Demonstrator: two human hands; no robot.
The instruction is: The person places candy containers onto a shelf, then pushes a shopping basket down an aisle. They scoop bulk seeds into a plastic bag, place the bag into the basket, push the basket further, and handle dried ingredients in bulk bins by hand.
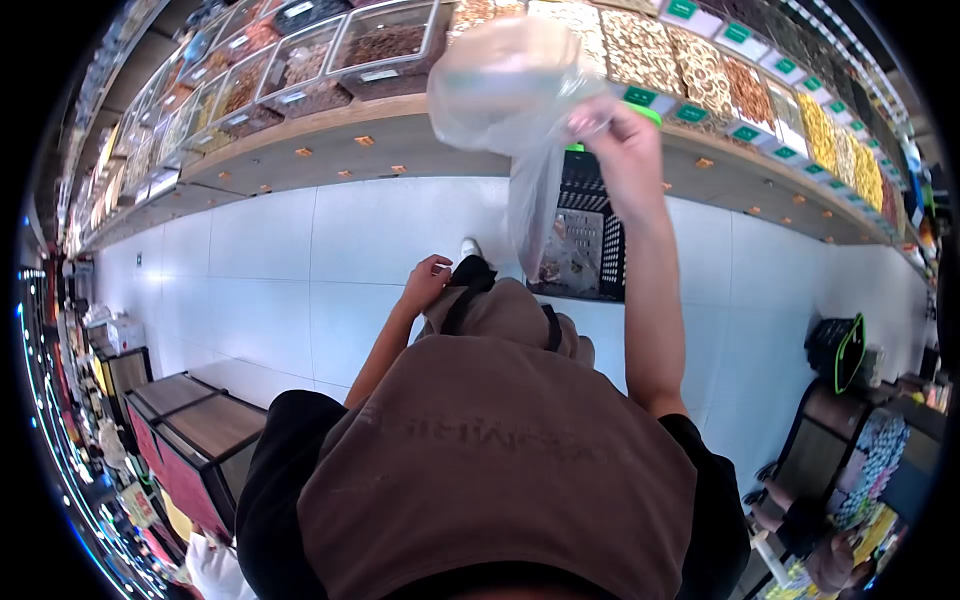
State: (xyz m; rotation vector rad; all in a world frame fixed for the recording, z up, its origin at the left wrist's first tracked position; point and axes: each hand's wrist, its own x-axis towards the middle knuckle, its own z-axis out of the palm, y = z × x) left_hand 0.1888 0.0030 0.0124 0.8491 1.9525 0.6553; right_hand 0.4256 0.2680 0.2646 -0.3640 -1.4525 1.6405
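Observation:
My right hand (618, 140) is raised in front of the food display, its fingers pinched on a clear plastic bag (490, 95). The bag billows out to the left of the hand, and a long limp part hangs down in front of a basket. That black shopping basket (612, 245) with bright green parts stands on the floor below; through its open top a few indistinct scraps show at the bottom. My left hand (428, 280) hangs low by my left side, its fingers loosely curled and apart, with nothing seen in it.
Clear bins of dried goods (385, 45) line the shelf at upper left. Open trays of sliced dried foods (640, 50) with green labels run to the right. Behind me stand a wooden display stand (205, 415), a black basket (835, 350) and another person (830, 560) at lower right.

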